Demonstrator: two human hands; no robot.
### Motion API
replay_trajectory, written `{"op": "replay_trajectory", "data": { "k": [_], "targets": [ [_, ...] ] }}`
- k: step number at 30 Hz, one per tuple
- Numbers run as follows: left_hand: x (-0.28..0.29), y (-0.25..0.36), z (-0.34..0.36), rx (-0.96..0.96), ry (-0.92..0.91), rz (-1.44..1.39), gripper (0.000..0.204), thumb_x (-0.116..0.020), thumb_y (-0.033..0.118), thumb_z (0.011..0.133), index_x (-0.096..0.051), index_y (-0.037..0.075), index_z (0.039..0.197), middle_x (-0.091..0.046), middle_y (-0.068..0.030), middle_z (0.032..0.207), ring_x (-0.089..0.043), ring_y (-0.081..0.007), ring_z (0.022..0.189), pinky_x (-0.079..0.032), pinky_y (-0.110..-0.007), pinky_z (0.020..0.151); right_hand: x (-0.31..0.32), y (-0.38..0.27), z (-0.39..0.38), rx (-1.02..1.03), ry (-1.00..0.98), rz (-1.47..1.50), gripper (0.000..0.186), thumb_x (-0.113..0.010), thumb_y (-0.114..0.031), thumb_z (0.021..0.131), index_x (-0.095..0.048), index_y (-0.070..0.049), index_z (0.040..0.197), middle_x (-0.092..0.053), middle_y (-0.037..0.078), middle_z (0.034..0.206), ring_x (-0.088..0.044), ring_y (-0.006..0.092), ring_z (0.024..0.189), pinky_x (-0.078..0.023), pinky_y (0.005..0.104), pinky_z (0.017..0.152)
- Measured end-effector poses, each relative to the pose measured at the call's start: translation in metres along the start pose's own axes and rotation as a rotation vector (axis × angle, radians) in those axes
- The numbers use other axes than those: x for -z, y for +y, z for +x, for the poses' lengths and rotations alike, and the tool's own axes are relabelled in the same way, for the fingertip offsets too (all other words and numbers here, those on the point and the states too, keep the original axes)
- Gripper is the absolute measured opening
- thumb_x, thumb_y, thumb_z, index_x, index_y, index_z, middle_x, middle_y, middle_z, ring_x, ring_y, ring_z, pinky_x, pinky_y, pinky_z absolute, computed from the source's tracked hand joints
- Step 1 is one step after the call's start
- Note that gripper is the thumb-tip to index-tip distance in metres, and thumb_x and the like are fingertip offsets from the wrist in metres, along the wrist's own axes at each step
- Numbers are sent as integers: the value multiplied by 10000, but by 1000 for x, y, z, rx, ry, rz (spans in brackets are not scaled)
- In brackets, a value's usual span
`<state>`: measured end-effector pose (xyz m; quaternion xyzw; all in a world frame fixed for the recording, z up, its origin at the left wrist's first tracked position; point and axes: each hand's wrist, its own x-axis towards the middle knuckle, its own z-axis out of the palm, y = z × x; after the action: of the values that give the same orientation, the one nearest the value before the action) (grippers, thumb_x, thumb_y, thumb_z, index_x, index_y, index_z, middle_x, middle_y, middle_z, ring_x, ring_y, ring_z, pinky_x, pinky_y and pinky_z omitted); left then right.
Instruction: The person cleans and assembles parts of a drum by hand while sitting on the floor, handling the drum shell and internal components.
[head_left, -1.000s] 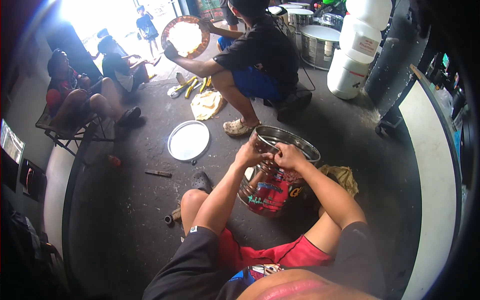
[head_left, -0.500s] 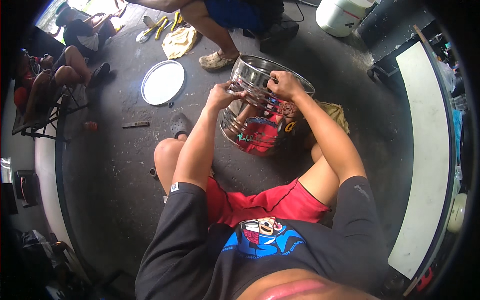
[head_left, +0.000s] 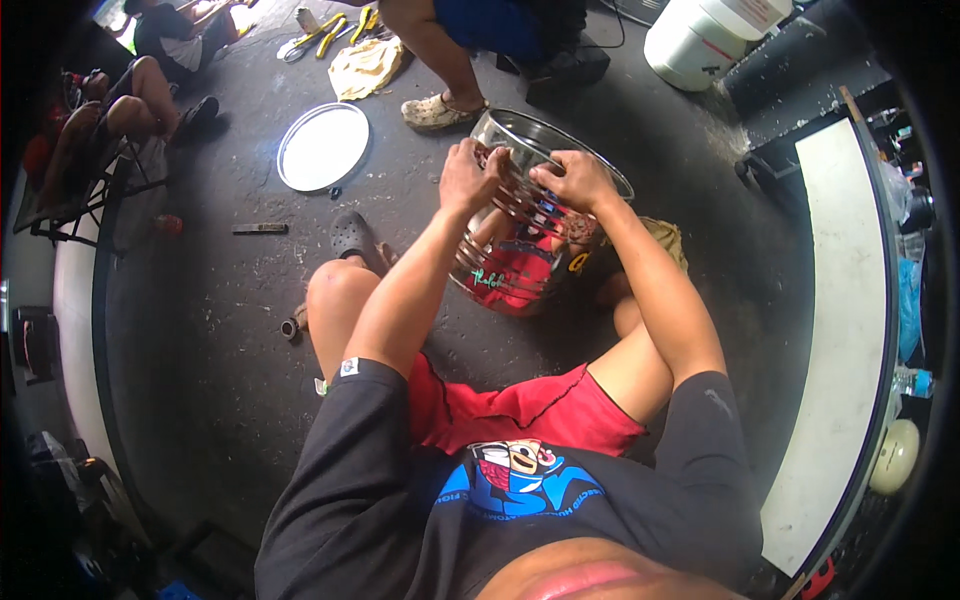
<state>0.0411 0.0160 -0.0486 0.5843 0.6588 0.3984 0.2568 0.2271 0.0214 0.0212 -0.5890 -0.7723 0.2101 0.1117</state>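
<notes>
A shiny metal drum shell (head_left: 510, 270) with raised bands stands tilted on the floor between my bent legs. Its open rim faces up and away, and its side mirrors my red shorts and arms. My left hand (head_left: 470, 180) is closed at the upper left of the shell, fingers bent over it and thumb toward the middle. Just to the right, my right hand (head_left: 582, 182) has its fingers curled against the upper bands, thumb pointing left. The fingertips of both hands are partly hidden. A white round drumhead (head_left: 323, 147) with a metal rim lies on the floor to the left.
Yellow-handled tools (head_left: 331, 35) and a tan cloth (head_left: 365, 68) lie ahead, near a person in a clog (head_left: 431, 113). A dark bar (head_left: 260, 229) is at left; a white bucket (head_left: 690, 45) stands far right. A long white board (head_left: 850, 280) runs along the right side.
My left hand has moved right along the shell, closer to my right hand, and its fingers have bent over. The right hand has shifted slightly and its thumb now shows. The view has shifted a little.
</notes>
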Motion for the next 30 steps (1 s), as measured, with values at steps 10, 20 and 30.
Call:
{"op": "replay_trajectory", "data": {
  "k": [10,20,30],
  "targets": [
    [-27,1,-6,-61,278,45,201,-508,217,838,-536,36,921,-551,-186,951,-526,-372,917,-435,-457,796,-5,1,2,-20,48,-6,470,-661,-527,667,-661,-82,817,-668,133,802,-636,323,819,-500,420,705],
    [-23,-6,-7,-265,239,144,156,-504,195,845,-514,47,893,-537,-160,884,-524,-353,871,-429,-455,746,1,-5,-5,-44,56,-60,447,-649,-527,682,-662,-88,771,-668,124,776,-640,318,790,-502,415,686],
    [-27,-5,-11,-196,196,-28,361,-532,254,824,-469,0,1072,-543,-210,1007,-514,-366,987,-425,-444,839,1,8,4,-45,129,-23,442,-663,-529,688,-663,-91,754,-658,130,742,-643,319,739,-502,413,645]
  ]
}}
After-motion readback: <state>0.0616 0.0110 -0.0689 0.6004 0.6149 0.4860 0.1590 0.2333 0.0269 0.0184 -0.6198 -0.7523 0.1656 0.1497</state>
